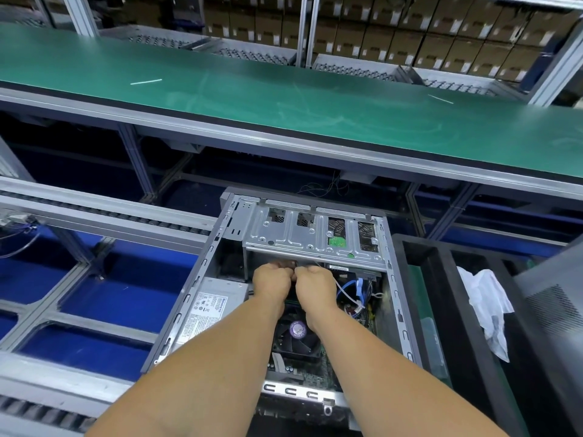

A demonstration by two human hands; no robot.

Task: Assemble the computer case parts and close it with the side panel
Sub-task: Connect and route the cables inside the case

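- Head view looks down on the open computer case [277,310], which lies on its side with the open face up, so everything inside can be reached from above.
- Left hand [272,282] and right hand [315,283] meet knuckle to knuckle just under the near edge of the silver drive cage [315,231]. Both have curled fingers, clenched around something small between them. What each grip holds is hidden by the hands themselves; judging by the spot, it may be a cable or connector being joined, which would explain why two hands work so close together.
- Blue cables [348,290] loop just right of the right hand, near the case's right wall.
- Power supply [210,310] sits along the left wall, and the CPU fan [296,334] lies under the forearms, nearer the person.
- Grey panel with a vent grille [555,304] stands at the right edge. It may be the side panel, kept close for closing, a step not yet due.
- White cloth [485,304] lies in a black bin [441,310] beside the case.
- Green tabletop [252,89] runs across behind the case.
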